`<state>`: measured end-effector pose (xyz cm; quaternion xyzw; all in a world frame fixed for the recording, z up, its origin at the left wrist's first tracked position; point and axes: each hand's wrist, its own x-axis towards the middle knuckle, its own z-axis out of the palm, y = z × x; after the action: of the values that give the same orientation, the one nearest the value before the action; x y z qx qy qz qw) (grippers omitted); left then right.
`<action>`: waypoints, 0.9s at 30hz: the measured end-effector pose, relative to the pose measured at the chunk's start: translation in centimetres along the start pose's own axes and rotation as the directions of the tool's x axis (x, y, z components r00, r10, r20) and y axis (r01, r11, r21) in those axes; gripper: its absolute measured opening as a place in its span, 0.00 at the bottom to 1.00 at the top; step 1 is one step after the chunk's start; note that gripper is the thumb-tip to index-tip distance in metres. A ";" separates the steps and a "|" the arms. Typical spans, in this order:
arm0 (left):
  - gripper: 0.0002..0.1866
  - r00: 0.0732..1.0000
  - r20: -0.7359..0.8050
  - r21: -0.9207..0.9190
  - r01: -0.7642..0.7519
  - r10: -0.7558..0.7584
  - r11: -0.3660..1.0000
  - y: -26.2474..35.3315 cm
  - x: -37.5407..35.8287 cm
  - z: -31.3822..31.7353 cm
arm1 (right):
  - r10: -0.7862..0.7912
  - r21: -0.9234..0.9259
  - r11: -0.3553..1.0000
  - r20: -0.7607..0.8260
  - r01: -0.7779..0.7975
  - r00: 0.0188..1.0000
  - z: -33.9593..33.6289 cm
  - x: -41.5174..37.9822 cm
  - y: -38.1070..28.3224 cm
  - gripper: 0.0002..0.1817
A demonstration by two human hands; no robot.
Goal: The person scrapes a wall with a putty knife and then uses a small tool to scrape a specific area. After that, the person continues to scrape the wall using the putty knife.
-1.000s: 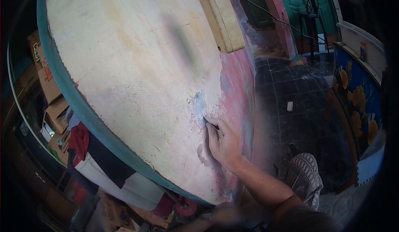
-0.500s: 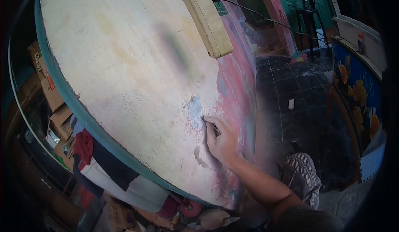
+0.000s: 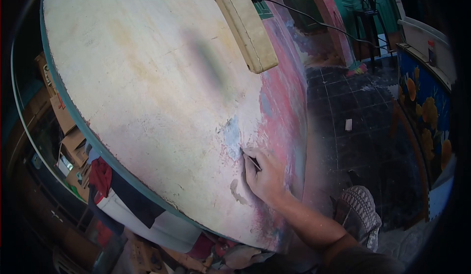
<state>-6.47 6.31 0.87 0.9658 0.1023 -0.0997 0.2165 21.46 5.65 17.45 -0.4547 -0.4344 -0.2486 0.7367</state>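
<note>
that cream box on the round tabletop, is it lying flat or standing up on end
Lying flat. The cream box rests on its long side on the tabletop, a black cord running from its far end.

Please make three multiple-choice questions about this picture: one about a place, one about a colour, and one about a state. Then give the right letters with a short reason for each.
1. Where does the right hand press?
A. on the tiled floor
B. on the lower right part of the round panel, beside the scraped grey-blue patch
C. on the cream block

2. What colour is the rim of the round panel?
A. teal
B. yellow
C. black

3. How is the thin dark tool held?
A. lying loose on the floor
B. hanging from the cable
C. gripped in the right hand, tip on the surface

Answers: 1 B, the hand lies by the patch; 2 A, the edge band is teal; 3 C, the fingers close around it.
</note>
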 end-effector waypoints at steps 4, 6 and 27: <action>0.21 1.000 -0.003 -0.019 0.010 -0.010 1.000 1.7 -0.1 -1.9 | 0.042 0.027 0.999 -0.017 -0.042 0.999 0.5 -0.2 0.0 0.11; 0.21 0.994 0.067 0.031 0.082 -0.084 0.996 1.7 -0.2 -1.7 | 0.086 0.027 0.996 -0.009 -0.085 0.996 0.6 -0.5 -0.3 0.12; 0.17 1.000 -0.016 0.057 0.008 -0.007 0.998 0.0 0.3 1.3 | 0.120 -0.003 0.993 0.017 -0.120 0.993 0.5 0.0 -0.5 0.09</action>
<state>-6.41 5.80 -0.34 0.9719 0.1047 -0.0959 0.1877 20.88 5.90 17.80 -0.4831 -0.4124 -0.2003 0.7459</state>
